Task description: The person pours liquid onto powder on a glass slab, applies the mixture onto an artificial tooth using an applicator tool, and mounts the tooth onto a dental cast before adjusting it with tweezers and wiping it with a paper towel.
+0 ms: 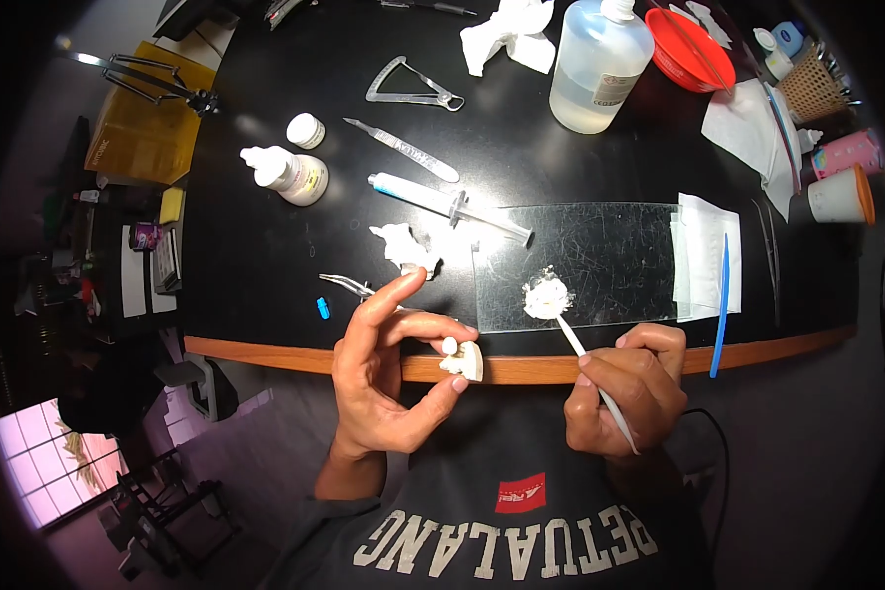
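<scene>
My left hand [388,369] pinches a small cream dental model [470,362] between thumb and fingers, over the table's wooden front edge. A tooth-like white piece [450,346] stands on the model's upper left. In my right hand [631,388] is a white plastic spatula [602,384], gripped like a pen. Its tip meets a mound of white paste or powder [548,296] on the scratched glass slab [610,246]. Crumpled white tissue [404,248], metal tweezers [346,285] and a small blue cap [323,308] lie beyond my left hand.
Around the black table are a syringe [423,197], a scalpel-like tool [403,150], a metal caliper [413,87], a dropper bottle [290,177], a small white jar [306,131], a large clear bottle [600,69], a red bowl [688,49] and a blue stick [722,310].
</scene>
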Action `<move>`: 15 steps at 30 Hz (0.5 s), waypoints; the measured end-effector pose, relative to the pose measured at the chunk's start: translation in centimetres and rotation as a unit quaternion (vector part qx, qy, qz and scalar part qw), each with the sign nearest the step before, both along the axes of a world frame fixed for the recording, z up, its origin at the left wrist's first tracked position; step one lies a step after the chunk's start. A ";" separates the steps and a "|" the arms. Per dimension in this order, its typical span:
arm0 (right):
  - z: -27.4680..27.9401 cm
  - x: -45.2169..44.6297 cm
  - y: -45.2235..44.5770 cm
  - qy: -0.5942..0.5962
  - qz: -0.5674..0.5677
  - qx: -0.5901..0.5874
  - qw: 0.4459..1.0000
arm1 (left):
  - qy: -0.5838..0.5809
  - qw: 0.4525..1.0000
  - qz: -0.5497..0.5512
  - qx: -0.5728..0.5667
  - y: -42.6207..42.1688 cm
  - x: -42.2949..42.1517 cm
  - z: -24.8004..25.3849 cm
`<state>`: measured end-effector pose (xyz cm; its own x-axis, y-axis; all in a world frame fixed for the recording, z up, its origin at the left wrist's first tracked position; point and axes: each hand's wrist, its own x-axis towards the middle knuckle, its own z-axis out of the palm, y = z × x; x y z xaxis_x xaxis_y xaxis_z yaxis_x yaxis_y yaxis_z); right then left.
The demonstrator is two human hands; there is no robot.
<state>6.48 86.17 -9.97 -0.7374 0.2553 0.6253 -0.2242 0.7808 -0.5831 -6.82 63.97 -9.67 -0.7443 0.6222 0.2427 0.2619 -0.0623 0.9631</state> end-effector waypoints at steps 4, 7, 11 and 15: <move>0.6 0.4 0.2 -0.002 0.028 -0.029 0.999 | 0.000 1.000 -0.004 0.000 -0.1 -0.1 0.0; 1.0 0.0 -0.3 0.019 0.077 -0.063 0.995 | 0.011 1.000 -0.006 0.000 0.0 -0.2 0.1; 0.4 -0.8 -1.6 0.070 0.124 -0.083 0.986 | -0.006 1.000 -0.002 0.005 0.0 0.0 0.0; 0.0 -1.0 -2.0 0.069 0.133 -0.075 0.986 | 0.000 1.000 -0.006 0.005 0.0 -0.1 0.1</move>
